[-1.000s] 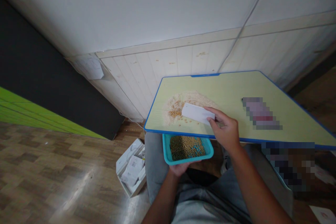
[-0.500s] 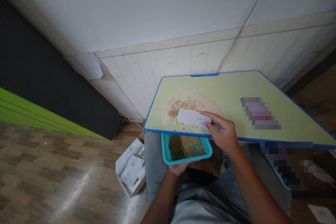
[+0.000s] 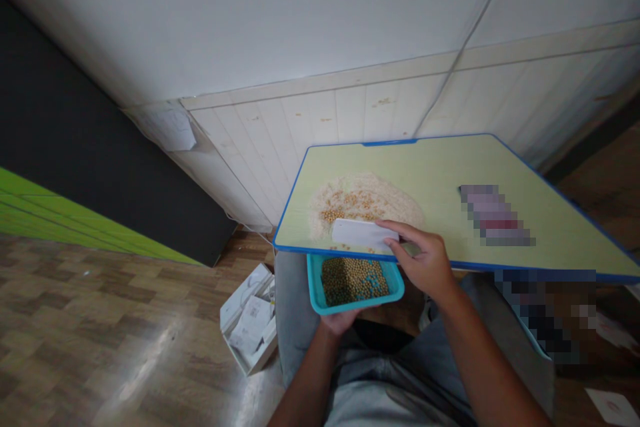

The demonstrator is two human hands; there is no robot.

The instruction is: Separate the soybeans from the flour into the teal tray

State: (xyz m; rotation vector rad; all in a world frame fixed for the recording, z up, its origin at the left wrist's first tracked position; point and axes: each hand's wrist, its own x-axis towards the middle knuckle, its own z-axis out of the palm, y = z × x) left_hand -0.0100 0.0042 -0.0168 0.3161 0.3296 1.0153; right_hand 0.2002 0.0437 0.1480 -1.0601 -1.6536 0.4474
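"Head view: findings?"

"Right grip [image 3: 421,259] pinches one end of the white slab [image 3: 360,233], being the nearer hand; the slab's long axis runs leftward from that grip, over the counter [image 3: 450,167]."

"The loose beans [image 3: 331,216]?"

"Left of the right grip and beyond. Left grip [image 3: 342,322] holds the turquoise tub [image 3: 397,288] from beneath, fingers mostly hidden."

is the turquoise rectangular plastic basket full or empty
Partly filled: small round tan beans lie inside the turquoise rectangular plastic basket, but turquoise patches show between them toward the right and the rim stands above them.
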